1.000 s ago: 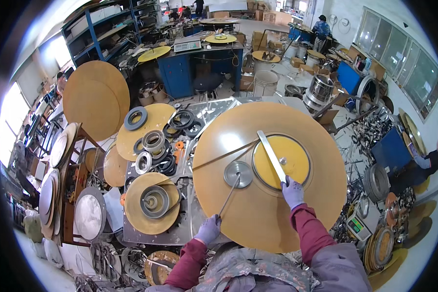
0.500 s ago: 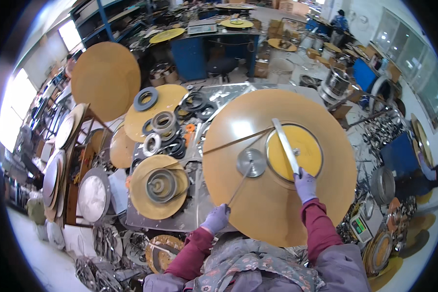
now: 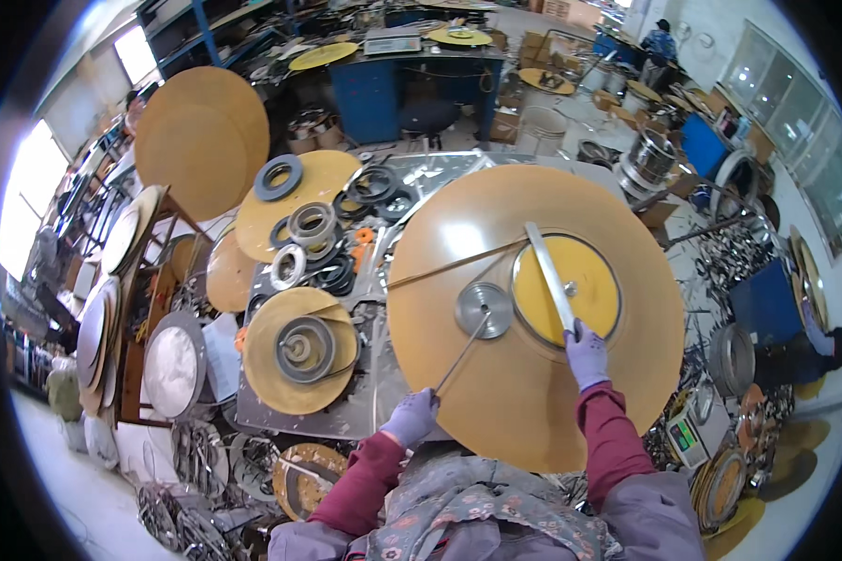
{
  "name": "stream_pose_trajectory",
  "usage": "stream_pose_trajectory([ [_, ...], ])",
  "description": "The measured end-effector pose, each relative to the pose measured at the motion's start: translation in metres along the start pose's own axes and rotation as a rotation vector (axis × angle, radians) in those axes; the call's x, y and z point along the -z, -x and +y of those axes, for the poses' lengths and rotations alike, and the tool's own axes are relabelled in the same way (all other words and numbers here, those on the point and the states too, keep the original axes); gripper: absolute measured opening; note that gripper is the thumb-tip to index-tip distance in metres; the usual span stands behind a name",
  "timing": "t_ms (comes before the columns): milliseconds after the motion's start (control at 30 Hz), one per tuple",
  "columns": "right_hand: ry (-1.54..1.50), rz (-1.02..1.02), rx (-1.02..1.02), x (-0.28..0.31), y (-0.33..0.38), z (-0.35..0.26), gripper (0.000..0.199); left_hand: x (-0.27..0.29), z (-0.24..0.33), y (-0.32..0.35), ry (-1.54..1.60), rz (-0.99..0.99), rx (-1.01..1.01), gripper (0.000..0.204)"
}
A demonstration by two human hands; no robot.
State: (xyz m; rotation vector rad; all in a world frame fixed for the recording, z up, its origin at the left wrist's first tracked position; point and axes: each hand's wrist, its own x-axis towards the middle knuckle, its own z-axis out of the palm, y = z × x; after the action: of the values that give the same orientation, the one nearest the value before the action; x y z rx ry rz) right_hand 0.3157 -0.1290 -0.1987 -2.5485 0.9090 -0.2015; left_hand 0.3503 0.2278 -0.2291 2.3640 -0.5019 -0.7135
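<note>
A large tan round disc (image 3: 496,402) lies flat before me, with a silver hub (image 3: 483,309) at its middle. My left hand (image 3: 412,418), in a pale purple glove, is closed on the near end of a thin rod (image 3: 461,353); its far tip meets the hub. Right of the hub, a yellow round plate (image 3: 585,276) sits inside a thin metal ring (image 3: 614,323). My right hand (image 3: 587,356), also gloved, grips the near end of a flat metal bar (image 3: 549,271) lying across the ring and plate. A narrow brown strip (image 3: 458,263) runs from the disc's left edge toward the bar.
Left on the metal table (image 3: 384,374) are a tan disc with grey rings (image 3: 304,350) and several dark rings (image 3: 374,185). A digital scale (image 3: 687,441) and metal scrap stand at lower right. Another person's gloved hand (image 3: 818,335) shows at the right edge; a person (image 3: 659,51) is far back.
The view has shifted slightly. The rod's tip has moved a little on the hub; both hands keep nearly the same place and hold. More of the other person's dark sleeve shows at right.
</note>
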Motion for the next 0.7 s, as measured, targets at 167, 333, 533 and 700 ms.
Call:
stream_pose_trajectory([
  [167,0.012,-0.028,-0.019,0.005,0.004,-0.006,0.045,0.005,0.008,0.003,0.003,-0.017,0.028,0.020],
  [333,0.025,-0.030,-0.024,0.005,0.006,-0.006,0.046,0.004,0.005,0.006,-0.006,-0.019,0.012,0.020],
  [533,0.011,-0.034,-0.026,0.001,0.004,-0.003,0.046,0.002,0.000,0.006,-0.034,-0.046,0.017,0.019],
  [700,0.007,-0.012,0.005,0.000,0.004,-0.002,0.045,0.001,-0.004,0.008,-0.017,-0.025,-0.079,0.019],
])
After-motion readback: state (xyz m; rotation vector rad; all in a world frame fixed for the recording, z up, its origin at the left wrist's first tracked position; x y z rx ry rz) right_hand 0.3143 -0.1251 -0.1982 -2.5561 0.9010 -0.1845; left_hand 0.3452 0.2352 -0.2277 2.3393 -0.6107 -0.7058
